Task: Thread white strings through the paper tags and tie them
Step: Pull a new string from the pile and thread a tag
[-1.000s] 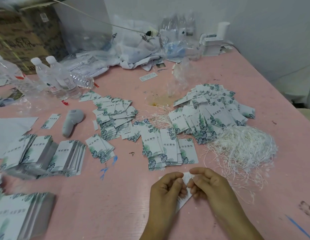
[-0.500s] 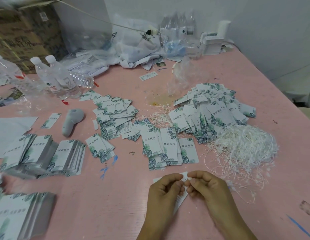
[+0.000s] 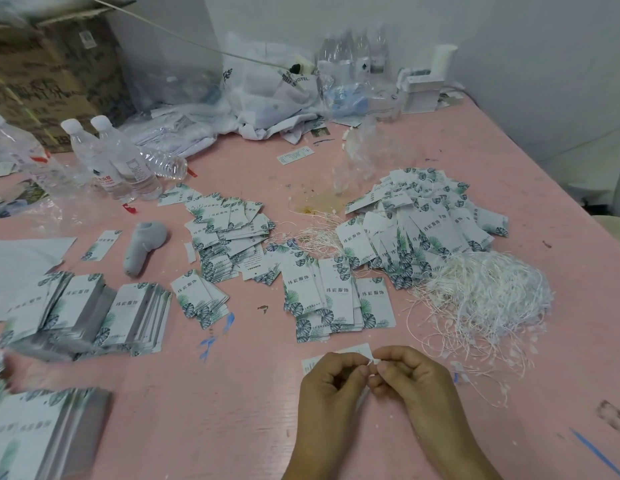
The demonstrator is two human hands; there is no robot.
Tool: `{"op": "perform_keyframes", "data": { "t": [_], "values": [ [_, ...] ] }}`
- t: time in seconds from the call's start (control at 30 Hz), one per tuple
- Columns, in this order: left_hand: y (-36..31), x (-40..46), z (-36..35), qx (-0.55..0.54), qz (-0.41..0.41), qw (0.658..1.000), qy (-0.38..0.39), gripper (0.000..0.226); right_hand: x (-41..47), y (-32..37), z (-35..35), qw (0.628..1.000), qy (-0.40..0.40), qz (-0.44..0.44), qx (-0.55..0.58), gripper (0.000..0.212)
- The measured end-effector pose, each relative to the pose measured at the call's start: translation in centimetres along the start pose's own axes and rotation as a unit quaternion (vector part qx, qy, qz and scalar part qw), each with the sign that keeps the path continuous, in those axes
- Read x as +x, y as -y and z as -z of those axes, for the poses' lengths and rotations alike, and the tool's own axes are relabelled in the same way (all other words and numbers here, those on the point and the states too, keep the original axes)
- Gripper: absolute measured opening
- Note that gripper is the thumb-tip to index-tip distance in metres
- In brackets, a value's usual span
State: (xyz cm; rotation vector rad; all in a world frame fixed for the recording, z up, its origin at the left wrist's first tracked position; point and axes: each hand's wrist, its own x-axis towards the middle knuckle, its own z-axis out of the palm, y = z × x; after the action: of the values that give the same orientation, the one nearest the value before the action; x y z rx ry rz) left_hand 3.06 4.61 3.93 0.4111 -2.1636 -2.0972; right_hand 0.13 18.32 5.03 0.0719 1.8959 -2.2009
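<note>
Paper tags (image 3: 337,294) read "玮宸服饰" (bag (image 3: 294,79): "HOTEL").

Both hands low over the near edge of the pink table (image 3: 336,445), forearms coming up from the bottom and angling in toward each other. Left hand (image 3: 327,382) knuckles up, fingers curled in, thumb and forefinger tips pinched at its inner side on a paper tag (image 3: 357,351). Right hand (image 3: 410,374) just beside it, fingers curled likewise, fingertips (image 3: 383,367) nearly touching the left's, pinching something small and white, too small to tell.
</note>
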Motion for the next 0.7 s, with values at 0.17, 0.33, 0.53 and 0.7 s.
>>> {"op": "perform_keyframes", "data": {
  "t": [0.17, 0.33, 0.53, 0.7],
  "values": [
    [-0.40, -0.36, 0.04, -0.014, -0.010, 1.000, -0.002, 0.022, 0.19, -0.31, 0.23, 0.999, -0.005, -0.013, 0.029, 0.023],
    [-0.38, -0.12, -0.02, -0.012, 0.005, 1.000, 0.013, 0.016, 0.21, -0.53, 0.21, 0.999, -0.019, -0.002, 0.033, 0.017],
    [-0.18, 0.06, -0.17, -0.029, 0.023, 0.999, 0.013, 0.009, 0.01, -0.71, 0.00, 0.999, -0.026, 0.023, 0.023, 0.015],
    [0.01, 0.06, -0.25, -0.008, 0.006, 1.000, 0.002, 0.022, 0.05, -0.71, 0.02, 0.999, -0.026, 0.023, 0.024, 0.021]
  ]
}}
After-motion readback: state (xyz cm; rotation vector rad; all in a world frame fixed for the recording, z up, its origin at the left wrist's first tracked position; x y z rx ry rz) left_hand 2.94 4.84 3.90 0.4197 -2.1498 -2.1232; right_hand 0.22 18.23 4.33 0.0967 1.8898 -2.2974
